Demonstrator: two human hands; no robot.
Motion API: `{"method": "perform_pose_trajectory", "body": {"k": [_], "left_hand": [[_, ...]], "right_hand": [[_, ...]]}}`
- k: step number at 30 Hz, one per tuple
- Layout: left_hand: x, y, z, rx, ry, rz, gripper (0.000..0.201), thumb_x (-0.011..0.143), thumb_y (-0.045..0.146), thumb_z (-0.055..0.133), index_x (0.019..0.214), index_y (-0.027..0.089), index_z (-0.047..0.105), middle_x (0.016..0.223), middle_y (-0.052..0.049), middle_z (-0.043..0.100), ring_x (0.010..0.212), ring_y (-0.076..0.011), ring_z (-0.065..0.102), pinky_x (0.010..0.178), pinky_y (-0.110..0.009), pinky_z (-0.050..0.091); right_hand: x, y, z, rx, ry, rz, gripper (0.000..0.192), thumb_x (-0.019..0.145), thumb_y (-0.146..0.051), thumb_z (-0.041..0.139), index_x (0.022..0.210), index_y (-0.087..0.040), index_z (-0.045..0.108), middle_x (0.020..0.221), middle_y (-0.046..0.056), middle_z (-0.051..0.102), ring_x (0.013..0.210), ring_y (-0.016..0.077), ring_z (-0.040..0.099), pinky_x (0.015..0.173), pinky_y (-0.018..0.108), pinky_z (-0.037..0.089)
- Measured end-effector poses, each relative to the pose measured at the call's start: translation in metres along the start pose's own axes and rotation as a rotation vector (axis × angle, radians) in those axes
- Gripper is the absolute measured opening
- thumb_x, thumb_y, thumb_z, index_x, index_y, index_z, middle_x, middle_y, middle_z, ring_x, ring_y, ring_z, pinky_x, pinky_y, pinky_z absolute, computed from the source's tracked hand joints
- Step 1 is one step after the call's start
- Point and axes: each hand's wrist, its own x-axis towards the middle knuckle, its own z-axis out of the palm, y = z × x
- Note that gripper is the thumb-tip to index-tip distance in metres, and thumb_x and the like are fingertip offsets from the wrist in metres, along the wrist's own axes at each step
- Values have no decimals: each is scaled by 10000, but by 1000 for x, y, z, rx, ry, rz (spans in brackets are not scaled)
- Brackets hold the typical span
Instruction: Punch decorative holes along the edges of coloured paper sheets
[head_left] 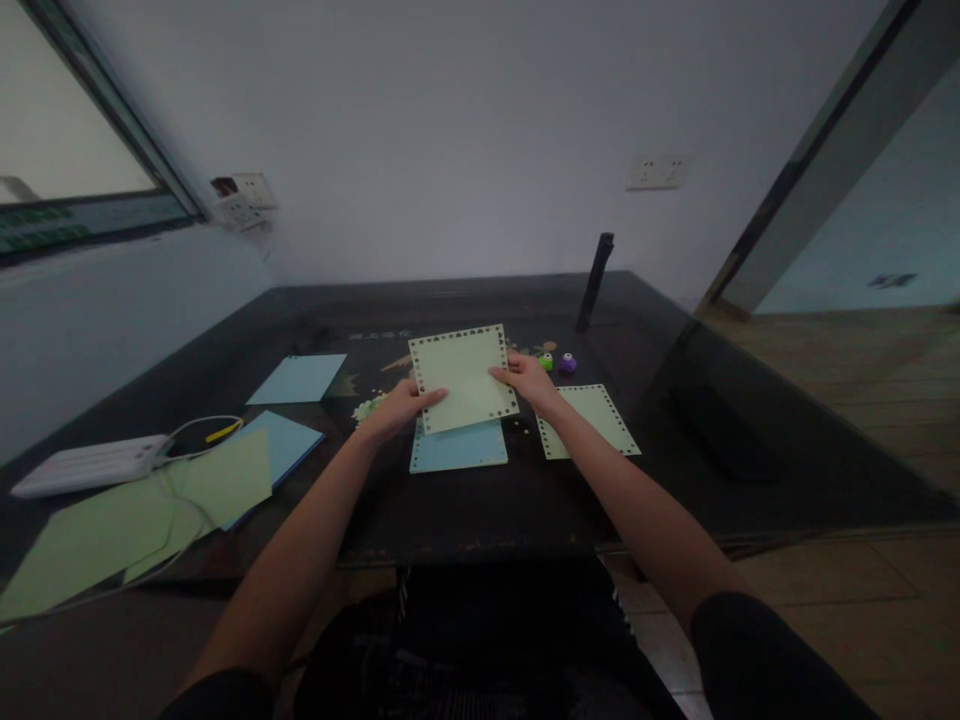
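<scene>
Both hands hold up a pale green sheet of paper point(463, 378) with small punched shapes along its edges. My left hand point(401, 405) pinches its left edge, thumb on top. At the right edge, my right hand point(529, 382) grips it the same way. Beneath the raised sheet lies a light blue sheet point(459, 450), partly covered, with holes along its border. To the right, another punched pale green sheet point(600, 420) rests on the table, partly behind my right forearm. Beside my left hand sits a small pile of paper bits point(367, 408).
On the dark table point(480, 520) are a green toy point(546, 362), a purple toy point(568, 364) and an upright black stick point(596, 280). At left lie a blue sheet point(298, 379), green sheets point(112, 530) and a white power strip point(90, 465) with a cable. A dark flat object point(720, 432) lies right.
</scene>
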Motion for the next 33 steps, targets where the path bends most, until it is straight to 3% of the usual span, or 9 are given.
{"method": "perform_pose_trajectory", "body": {"k": [11,14,18,23,29,33], "left_hand": [[-2,4,2,83,29,72,367,712,414,638,946,133,670,974,-110,700,837,-233,645,738,-353,507],[1,1,-1,85,72,68,330,714,433,630,824,124,665,740,-82,692,635,-192,620,574,-299,483],[4,-4,-7,71,170,53,347,728,472,608,640,136,594,480,-18,541,397,-99,435,398,-231,330],[7,-6,-9,-64,288,86,340,707,450,636,760,114,619,609,-38,609,418,-77,411,396,-219,303],[6,-1,-4,-166,331,53,383,622,380,716,858,90,632,767,-67,660,531,-106,525,441,-208,383],[7,0,-2,-177,342,45,387,624,370,716,876,87,639,760,-66,666,518,-105,528,446,-211,392]], "right_hand": [[0,0,0,-7,-9,-17,222,744,-365,636,867,-180,641,804,30,671,752,163,599,676,294,486],[3,2,-1,-43,64,-36,252,760,-430,599,763,-180,626,671,-6,616,630,132,547,593,254,443],[7,5,-4,4,111,9,300,783,-460,551,743,-168,610,586,-12,582,510,112,509,492,232,383],[6,3,-8,-21,61,-3,384,768,-532,534,761,-154,604,614,22,634,488,95,528,460,209,366],[11,15,-11,-61,71,-36,375,740,-523,557,720,-153,614,601,24,631,468,87,521,443,199,363],[23,30,-12,-149,110,-28,319,744,-466,553,685,-158,605,590,20,625,462,96,526,439,206,374]]}}
